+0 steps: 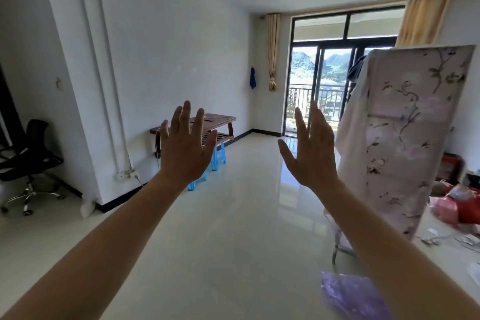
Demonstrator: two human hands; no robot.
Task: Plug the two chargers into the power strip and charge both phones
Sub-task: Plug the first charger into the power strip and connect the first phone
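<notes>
My left hand (185, 149) and my right hand (313, 149) are both raised in front of me at arm's length, backs toward me, fingers spread, nothing in either. Far behind them a low dark wooden table (223, 120) stands against the left wall, with small flat objects on its top that are too small to identify. A white cable (157, 148) hangs from the table's left end. A wall outlet (127, 173) with a plug in it sits low on the left wall. No charger or phone is clearly visible.
A blue plastic stool (218, 156) stands under the table. A black office chair (31, 158) is at the left. A floral-covered wardrobe (405, 132) stands at the right, with red bags and clutter (457, 208) beyond. A purple bag (355, 296) lies on the glossy tiled floor. Balcony doors (324, 91) are straight ahead.
</notes>
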